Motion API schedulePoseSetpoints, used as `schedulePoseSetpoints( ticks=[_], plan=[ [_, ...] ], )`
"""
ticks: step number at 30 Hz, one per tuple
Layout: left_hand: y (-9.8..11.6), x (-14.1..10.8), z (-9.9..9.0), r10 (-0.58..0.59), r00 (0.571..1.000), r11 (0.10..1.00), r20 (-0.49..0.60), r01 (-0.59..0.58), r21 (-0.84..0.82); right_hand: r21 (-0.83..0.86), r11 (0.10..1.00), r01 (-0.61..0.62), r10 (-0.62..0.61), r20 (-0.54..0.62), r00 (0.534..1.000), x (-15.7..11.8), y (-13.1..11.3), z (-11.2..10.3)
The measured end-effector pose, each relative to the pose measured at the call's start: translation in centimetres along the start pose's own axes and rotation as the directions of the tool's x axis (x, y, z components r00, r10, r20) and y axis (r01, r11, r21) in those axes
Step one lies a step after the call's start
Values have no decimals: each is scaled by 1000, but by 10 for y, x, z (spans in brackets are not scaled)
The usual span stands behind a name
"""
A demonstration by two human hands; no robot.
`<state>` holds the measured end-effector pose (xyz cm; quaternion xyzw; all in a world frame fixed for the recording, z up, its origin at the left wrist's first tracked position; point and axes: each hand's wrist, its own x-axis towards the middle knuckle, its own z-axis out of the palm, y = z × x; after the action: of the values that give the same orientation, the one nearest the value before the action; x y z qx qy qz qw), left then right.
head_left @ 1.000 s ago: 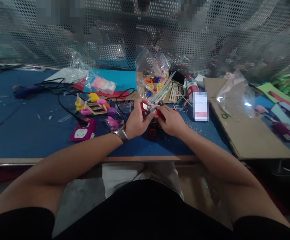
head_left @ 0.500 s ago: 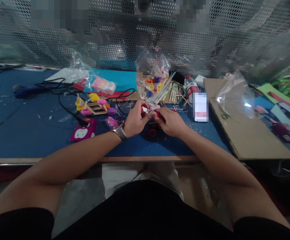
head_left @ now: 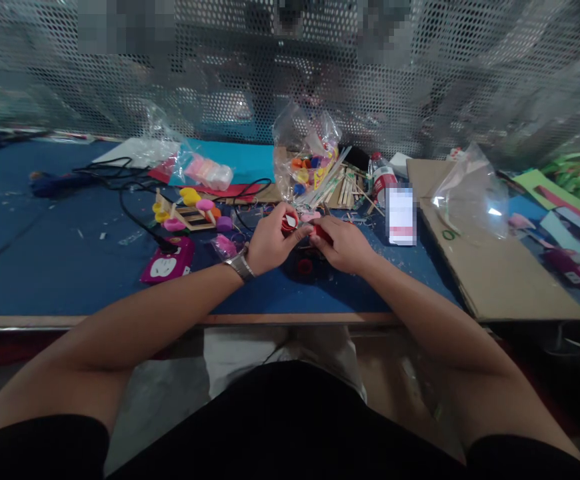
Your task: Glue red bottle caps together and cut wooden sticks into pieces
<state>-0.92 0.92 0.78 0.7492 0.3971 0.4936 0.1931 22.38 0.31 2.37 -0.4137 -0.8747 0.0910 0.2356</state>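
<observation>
- Blue table [head_left: 95,293]; a person works at the middle of its near edge, both forearms reaching in over that edge.
- Left hand [head_left: 273,241]: fingers curled, gripping a red round piece [head_left: 287,230] with a white patch inside it. Metal watch [head_left: 241,265] on that wrist.
- Right hand [head_left: 344,243]: closed, fingers pinching a red block [head_left: 323,234], mostly covered by them. Thumbs nearly meet; I cannot tell whether the two red pieces touch.
- Both pieces are held in from the near edge, midway along it. Below the hands, toward that edge, a red ring [head_left: 305,267] shows against something dark, too dim to make out.
- Just beyond the fingers, toward the far edge: a pink piece [head_left: 311,217].
- Left of the left hand: a small wooden frame [head_left: 193,219] with yellow and pink lumps; nearer the front edge, a purple power strip [head_left: 169,260], black plug in it.
- Toward the far edge: a clear bag [head_left: 285,160] with coloured bits, thin wooden sticks [head_left: 345,185], a red-labelled bottle [head_left: 384,183].
- Right of the right hand: lit phone [head_left: 401,215], then a cardboard sheet [head_left: 510,273] reaching the near edge.
</observation>
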Motion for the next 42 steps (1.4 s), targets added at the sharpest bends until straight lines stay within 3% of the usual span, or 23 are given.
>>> schedulePoseSetpoints(
  ticks=[10,17,23,33,42],
  plan=[
    [-6,-5,9,-34,999,995,-35,30,-98,-21,999,-47,46,-61,997,1,-1,2],
    [-6,-7,10,-49,999,998,-10,49,-45,-23,1000,14,-14,-17,1000,1,0,5],
    [-9,-2,7,-11,999,1000,-40,12,23,-32,999,14,-14,-2,1000,0,-2,5],
    [-3,-1,2,-43,999,999,-11,43,24,-1,1000,12,-12,-2,1000,1,-3,4],
    [-7,-4,7,12,996,1000,-93,-14,-24,-4,998,-63,63,-87,994,2,1,5]
  ],
)
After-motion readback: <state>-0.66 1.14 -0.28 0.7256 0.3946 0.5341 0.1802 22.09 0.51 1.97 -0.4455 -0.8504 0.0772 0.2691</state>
